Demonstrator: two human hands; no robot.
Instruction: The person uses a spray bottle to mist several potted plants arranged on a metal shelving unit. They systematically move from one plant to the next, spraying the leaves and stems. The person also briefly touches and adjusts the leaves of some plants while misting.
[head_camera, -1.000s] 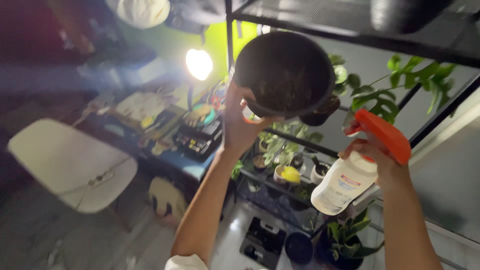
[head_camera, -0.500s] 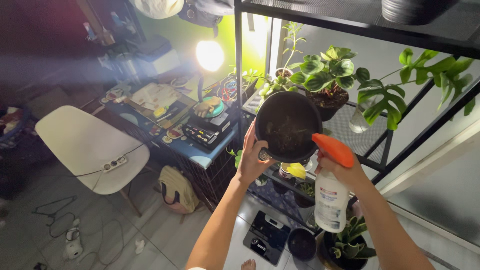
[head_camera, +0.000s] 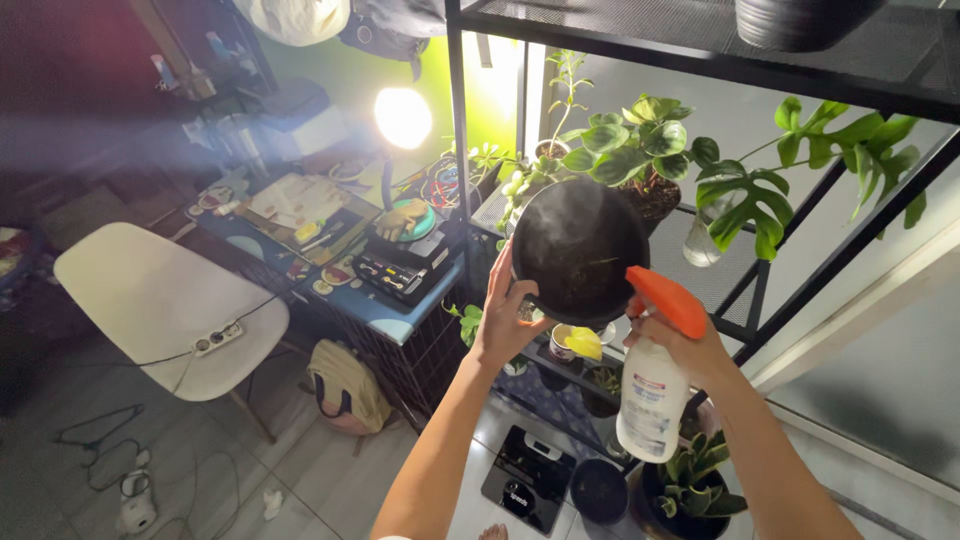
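Note:
My left hand (head_camera: 504, 318) grips the rim of a round black pot (head_camera: 580, 250) filled with dark soil, held up in front of a black metal plant shelf (head_camera: 700, 60). My right hand (head_camera: 690, 345) holds a white spray bottle (head_camera: 645, 400) with an orange trigger head (head_camera: 668, 298), its nozzle pointing at the pot. A faint mist hangs over the soil. Leafy green plants (head_camera: 640, 145) in pots stand on the shelf right behind the black pot.
A white chair (head_camera: 160, 305) stands at left with a power strip on it. A cluttered desk (head_camera: 340, 250) with a bright lamp (head_camera: 403, 117) sits beside the shelf. On the floor below are a black scale (head_camera: 525, 480), a bag (head_camera: 345, 385) and potted plants (head_camera: 690, 485).
The pot came down from overhead to chest height in front of the shelf. The spray bottle moved in close to it, and mist now shows over the soil.

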